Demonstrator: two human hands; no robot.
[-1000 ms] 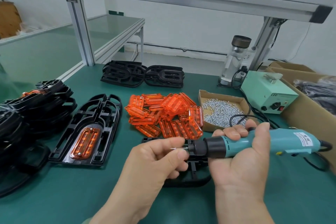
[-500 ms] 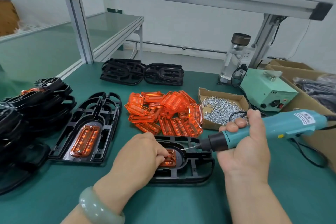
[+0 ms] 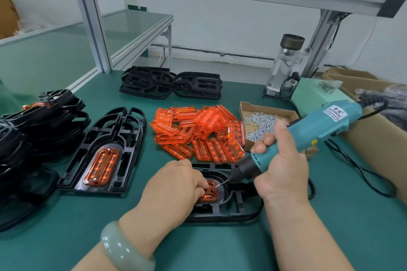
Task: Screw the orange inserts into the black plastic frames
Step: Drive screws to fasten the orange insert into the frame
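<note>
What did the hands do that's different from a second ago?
The left hand dropped from the screwdriver tip onto the orange insert in the black frame and holds it. The right hand tipped the screwdriver down, tip at the insert. The insert pile and finished frame stayed put.

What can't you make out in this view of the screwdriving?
Head view:
1. Most of the orange insert in the near black frame: covered by the left hand.
2. The screw at the tip of the screwdriver, which the right hand grips: too small.
3. Frame stack: cut off by the left edge.
</note>
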